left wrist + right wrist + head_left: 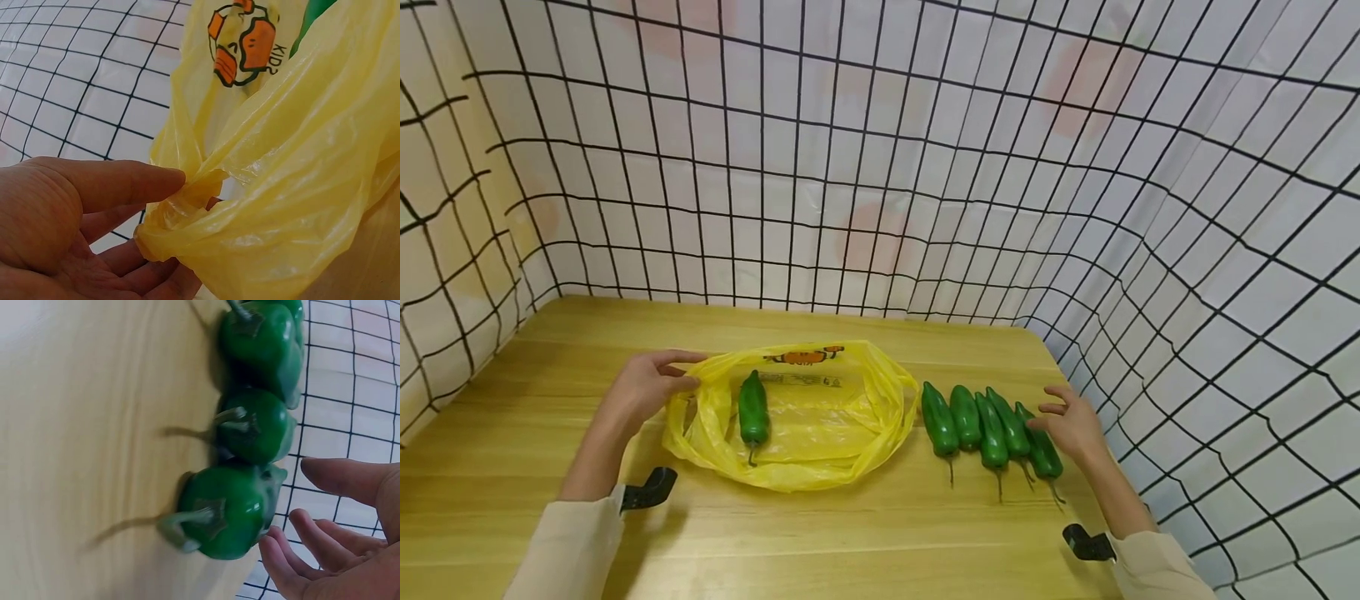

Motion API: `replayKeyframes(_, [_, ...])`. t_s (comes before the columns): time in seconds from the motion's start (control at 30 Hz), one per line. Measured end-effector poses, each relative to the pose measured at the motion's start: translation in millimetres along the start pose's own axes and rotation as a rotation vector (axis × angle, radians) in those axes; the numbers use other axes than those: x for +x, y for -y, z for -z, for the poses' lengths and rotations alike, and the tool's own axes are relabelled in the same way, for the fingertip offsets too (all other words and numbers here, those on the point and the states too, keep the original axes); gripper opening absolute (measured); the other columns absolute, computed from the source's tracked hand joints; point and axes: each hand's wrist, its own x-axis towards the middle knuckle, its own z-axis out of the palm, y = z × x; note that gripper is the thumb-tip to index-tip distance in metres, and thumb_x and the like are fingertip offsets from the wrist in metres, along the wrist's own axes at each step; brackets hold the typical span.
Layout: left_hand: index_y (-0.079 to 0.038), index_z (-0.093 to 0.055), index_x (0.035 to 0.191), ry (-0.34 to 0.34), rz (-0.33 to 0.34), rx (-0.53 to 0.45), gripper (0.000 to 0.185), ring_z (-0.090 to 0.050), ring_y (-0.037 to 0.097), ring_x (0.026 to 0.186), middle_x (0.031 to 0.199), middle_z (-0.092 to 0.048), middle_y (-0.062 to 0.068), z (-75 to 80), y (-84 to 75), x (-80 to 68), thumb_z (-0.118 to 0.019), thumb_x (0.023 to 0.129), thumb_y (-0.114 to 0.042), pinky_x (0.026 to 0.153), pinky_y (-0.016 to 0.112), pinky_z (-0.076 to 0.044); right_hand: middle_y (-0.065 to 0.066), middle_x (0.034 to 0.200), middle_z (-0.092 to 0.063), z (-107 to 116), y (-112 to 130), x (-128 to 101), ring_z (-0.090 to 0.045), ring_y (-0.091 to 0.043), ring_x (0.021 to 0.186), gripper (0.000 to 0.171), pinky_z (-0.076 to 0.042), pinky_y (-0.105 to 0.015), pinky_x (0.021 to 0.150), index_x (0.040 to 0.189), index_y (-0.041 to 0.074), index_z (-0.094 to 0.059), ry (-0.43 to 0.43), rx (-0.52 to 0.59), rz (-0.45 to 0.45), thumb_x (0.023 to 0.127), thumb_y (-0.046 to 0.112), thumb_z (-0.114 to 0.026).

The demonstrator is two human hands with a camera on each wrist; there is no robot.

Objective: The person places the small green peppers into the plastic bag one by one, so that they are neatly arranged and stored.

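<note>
Bright yellow plastic bag (820, 433) with an orange cartoon print (803, 356) on it, one glossy green pepper (752, 410) inside; five more deep-green peppers (992, 427) with dull stems alongside, pale wood-grain counter (865, 533) underneath, black wire grid (925, 167) over white sheeting with faint pink blotches behind

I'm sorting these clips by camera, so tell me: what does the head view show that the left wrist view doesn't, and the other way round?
Only the head view shows the row of five green peppers on the wooden table, the right hand beside them, and the whole pepper lying on the bag. Only the left wrist view shows the orange cartoon print up close and the bag's edge bunched between thumb and fingers. Both show the left hand holding the yellow plastic bag, and the black grid netting.
</note>
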Motion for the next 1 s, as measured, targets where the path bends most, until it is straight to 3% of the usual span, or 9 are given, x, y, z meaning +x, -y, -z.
replayKeyframes(0.3, [-0.007, -0.055, 0.147, -0.003, 0.001, 0.000, 0.049, -0.050, 0.048, 0.126, 0.146, -0.047, 0.036, 2.2, 0.5, -1.3, -0.064, 0.100, -0.021, 0.089, 0.048, -0.048, -0.033, 0.143, -0.052, -2, -12, 0, -0.051, -0.052, 0.127, 0.076, -0.047, -0.061, 0.100, 0.156, -0.003, -0.032, 0.028, -0.010, 0.000, 0.094, 0.018, -0.071])
replayKeyframes(0.5, [-0.007, -0.055, 0.146, -0.007, -0.002, 0.000, 0.049, -0.051, 0.047, 0.124, 0.145, -0.047, 0.036, 2.6, -0.9, -1.5, -0.064, 0.100, -0.021, 0.087, 0.044, -0.048, -0.035, 0.144, -0.050, -2, -18, -3, -0.051, -0.052, 0.127, 0.077, -0.049, -0.059, 0.098, 0.155, -0.003, -0.033, 0.045, -0.013, -0.020, 0.092, 0.016, -0.072])
replayKeyframes(0.73, [-0.007, -0.054, 0.147, -0.002, -0.016, 0.015, 0.049, -0.045, 0.053, 0.131, 0.148, -0.044, 0.037, 1.3, -1.4, -1.6, -0.062, 0.101, -0.023, 0.094, 0.057, -0.046, -0.034, 0.145, -0.051, -2, -27, -2, -0.051, -0.052, 0.128, 0.077, -0.048, -0.059, 0.099, 0.156, -0.002, -0.033, 0.062, -0.033, -0.017, 0.093, 0.017, -0.072])
replayKeyframes(1.0, [-0.006, -0.054, 0.147, 0.003, -0.020, 0.009, 0.049, -0.047, 0.052, 0.129, 0.146, -0.046, 0.037, 0.7, -0.2, -0.3, -0.063, 0.101, -0.022, 0.094, 0.056, -0.047, -0.034, 0.145, -0.050, -2, -27, -5, -0.052, -0.051, 0.128, 0.074, -0.048, -0.059, 0.099, 0.155, -0.001, -0.036, 0.058, -0.009, -0.034, 0.094, 0.018, -0.072])
